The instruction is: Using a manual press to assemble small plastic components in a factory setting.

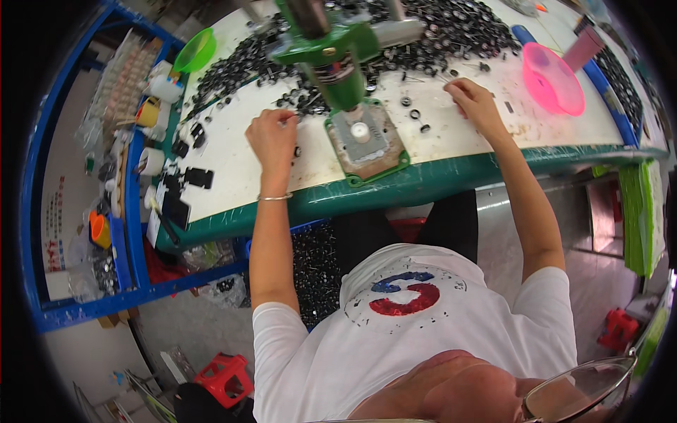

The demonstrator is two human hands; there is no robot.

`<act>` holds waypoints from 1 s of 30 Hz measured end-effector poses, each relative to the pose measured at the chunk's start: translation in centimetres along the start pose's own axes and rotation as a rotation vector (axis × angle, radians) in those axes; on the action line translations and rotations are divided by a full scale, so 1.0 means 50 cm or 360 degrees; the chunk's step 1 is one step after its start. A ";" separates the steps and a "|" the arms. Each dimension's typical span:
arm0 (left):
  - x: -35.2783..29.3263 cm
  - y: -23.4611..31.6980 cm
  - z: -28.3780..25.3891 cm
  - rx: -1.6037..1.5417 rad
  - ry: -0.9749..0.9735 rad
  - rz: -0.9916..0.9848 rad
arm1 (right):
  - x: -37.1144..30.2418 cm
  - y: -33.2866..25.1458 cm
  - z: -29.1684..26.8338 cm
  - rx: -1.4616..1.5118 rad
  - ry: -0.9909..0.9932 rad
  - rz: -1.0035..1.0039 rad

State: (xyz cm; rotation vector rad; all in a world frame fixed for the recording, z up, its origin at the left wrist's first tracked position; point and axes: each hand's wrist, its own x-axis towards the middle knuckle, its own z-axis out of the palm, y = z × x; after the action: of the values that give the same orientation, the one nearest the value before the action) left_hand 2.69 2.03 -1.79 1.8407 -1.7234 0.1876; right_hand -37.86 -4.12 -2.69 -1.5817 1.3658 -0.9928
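Observation:
A green bench press (338, 74) stands before me on the white table. On its base plate (352, 166) lies a grey metal block (363, 149) bearing a small white round piece (360, 132), with the press head just above. My left hand (273, 137), to the left of the base, has its fingers curled together; what they hold, if anything, is hidden. Right of the press, my right hand (474, 102) is pinched close to the table beside the pile of small black round parts with thin metal pins (451, 35). Its fingertips are too small to show what is in them.
A pink bowl (553, 81) stands at the right, a green bowl (196, 51) at the far left. Several loose black round parts (415, 114) lie right of the press. Black pieces (199, 178) sit at the left table edge, near a blue shelf rack (137, 211).

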 end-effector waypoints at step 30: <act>-0.106 0.078 -0.085 -0.2138 -0.0299 -0.0712 | 0.057 -0.078 0.169 -0.0253 -0.0021 -0.0750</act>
State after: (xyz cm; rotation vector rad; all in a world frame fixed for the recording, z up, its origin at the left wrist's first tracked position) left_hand -0.54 8.87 0.31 1.1015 -0.9639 -1.0797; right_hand -28.33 -5.95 -2.01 -2.0849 1.1044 -1.1636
